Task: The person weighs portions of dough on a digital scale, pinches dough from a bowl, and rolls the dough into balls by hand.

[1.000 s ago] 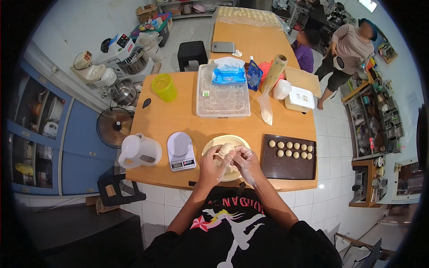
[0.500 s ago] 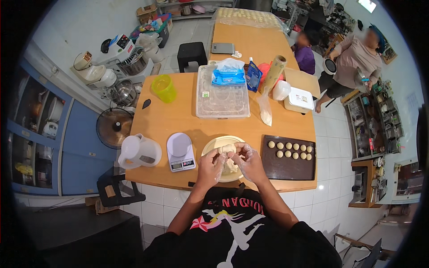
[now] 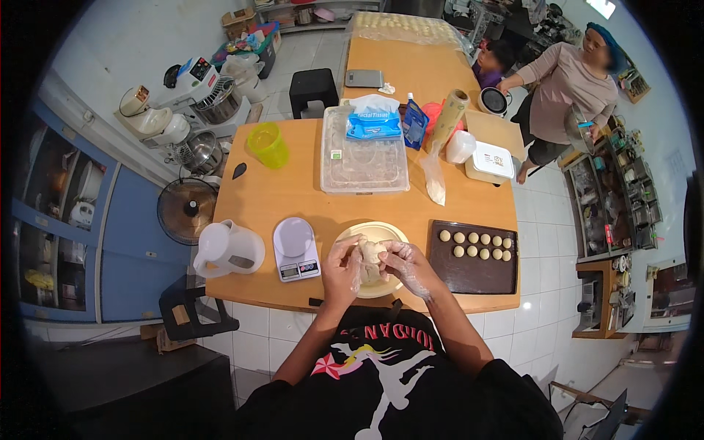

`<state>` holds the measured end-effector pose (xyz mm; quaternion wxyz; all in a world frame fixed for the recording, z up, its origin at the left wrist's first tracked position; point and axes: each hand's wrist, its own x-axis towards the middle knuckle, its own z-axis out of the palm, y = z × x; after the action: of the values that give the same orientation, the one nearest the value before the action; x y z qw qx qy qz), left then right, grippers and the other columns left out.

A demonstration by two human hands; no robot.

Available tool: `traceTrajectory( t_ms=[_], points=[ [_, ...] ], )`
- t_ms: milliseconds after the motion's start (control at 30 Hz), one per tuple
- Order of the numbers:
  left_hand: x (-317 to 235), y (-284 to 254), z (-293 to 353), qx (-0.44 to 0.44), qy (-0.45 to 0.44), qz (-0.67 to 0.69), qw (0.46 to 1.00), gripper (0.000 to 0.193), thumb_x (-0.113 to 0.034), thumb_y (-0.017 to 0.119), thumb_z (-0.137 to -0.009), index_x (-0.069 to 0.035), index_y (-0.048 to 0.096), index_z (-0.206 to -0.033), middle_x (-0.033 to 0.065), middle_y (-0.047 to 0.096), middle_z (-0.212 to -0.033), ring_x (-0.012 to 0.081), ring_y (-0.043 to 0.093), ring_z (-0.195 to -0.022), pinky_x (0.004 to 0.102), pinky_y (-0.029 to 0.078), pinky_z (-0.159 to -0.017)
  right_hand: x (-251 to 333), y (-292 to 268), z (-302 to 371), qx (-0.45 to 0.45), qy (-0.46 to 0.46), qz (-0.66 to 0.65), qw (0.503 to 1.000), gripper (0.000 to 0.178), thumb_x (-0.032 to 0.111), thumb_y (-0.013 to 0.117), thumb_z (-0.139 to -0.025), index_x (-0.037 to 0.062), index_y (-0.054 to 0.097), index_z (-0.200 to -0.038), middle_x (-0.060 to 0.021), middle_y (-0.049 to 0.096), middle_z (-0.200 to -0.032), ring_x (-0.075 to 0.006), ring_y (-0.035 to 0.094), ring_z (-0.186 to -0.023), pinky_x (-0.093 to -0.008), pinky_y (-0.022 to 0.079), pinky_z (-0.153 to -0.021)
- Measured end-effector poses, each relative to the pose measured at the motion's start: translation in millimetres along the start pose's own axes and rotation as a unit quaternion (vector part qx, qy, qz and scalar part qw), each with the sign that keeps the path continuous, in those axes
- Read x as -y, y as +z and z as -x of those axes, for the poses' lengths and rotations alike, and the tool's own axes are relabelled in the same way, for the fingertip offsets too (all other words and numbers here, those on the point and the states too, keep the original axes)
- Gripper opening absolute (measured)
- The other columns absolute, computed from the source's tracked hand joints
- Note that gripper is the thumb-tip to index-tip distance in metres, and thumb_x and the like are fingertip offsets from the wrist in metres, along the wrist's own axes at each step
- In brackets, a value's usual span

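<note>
Above cream bowl (image 3: 378,229): left hand (image 3: 342,270), right hand (image 3: 414,271) angled inward (both floury); fingers (image 3: 400,251) gripping pale dough (image 3: 372,253)

The left hand (image 3: 343,270) and right hand (image 3: 412,271) partly hide the pale lump of dough (image 3: 374,254) and the round cream bowl (image 3: 377,230). The pale lilac flat scale (image 3: 294,238) shows digits too small to read. The lower edge cuts off the black printed shirt (image 3: 323,403).
</note>
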<state>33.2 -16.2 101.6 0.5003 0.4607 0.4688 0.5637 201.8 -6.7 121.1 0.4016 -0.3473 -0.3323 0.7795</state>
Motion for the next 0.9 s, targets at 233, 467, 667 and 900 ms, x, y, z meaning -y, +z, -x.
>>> traceTrajectory(
  t_ms=[233, 467, 667, 900],
  points=[
    [-16.1, 5.8, 0.8, 0.095, 0.003, -0.042, 0.995, 0.030, -0.010, 0.057, -0.093, 0.005, 0.057, -0.119, 0.0096, 0.066, -0.099, 0.0117, 0.061, -0.086, 0.0263, 0.051, -0.076, -6.7, 1.8, -7.9, -0.043, -0.035, 0.077, 0.996, 0.016, 0.009, 0.061, -0.092, 0.0015, 0.062, -0.106, -0.0023, 0.063, -0.089, -0.0100, 0.060, -0.077, -0.0262, 0.050, -0.071],
    [-9.8, -2.0, -10.9, 0.125, 0.010, -0.154, 0.980, 0.032, -0.012, 0.059, -0.092, 0.008, 0.057, -0.117, 0.0163, 0.070, -0.091, 0.0174, 0.068, -0.085, 0.0305, 0.052, -0.076, -18.1, -6.4, -11.8, -0.097, -0.083, 0.113, 0.985, 0.027, 0.003, 0.064, -0.089, 0.0016, 0.052, -0.113, -0.0034, 0.060, -0.087, -0.0117, 0.061, -0.077, -0.0244, 0.052, -0.066],
    [-4.2, -4.5, -5.2, 0.091, -0.012, -0.160, 0.983, 0.029, -0.012, 0.058, -0.091, 0.006, 0.060, -0.113, 0.0166, 0.070, -0.090, 0.0187, 0.069, -0.081, 0.0312, 0.053, -0.072, 4.3, -6.7, -3.8, -0.022, -0.130, 0.241, 0.962, 0.038, 0.010, 0.069, -0.087, -0.0004, 0.051, -0.119, -0.0060, 0.061, -0.097, -0.0106, 0.058, -0.073, -0.0261, 0.051, -0.070],
    [-35.1, -8.6, -12.0, 0.186, -0.082, -0.140, 0.969, 0.027, -0.013, 0.056, -0.093, 0.005, 0.061, -0.113, 0.0137, 0.071, -0.088, 0.0144, 0.068, -0.080, 0.0293, 0.052, -0.072, 13.9, -1.1, 0.8, -0.109, -0.117, 0.295, 0.942, 0.027, 0.017, 0.065, -0.091, -0.0018, 0.063, -0.109, -0.0033, 0.061, -0.087, -0.0090, 0.055, -0.071, -0.0239, 0.048, -0.070]
  ],
)
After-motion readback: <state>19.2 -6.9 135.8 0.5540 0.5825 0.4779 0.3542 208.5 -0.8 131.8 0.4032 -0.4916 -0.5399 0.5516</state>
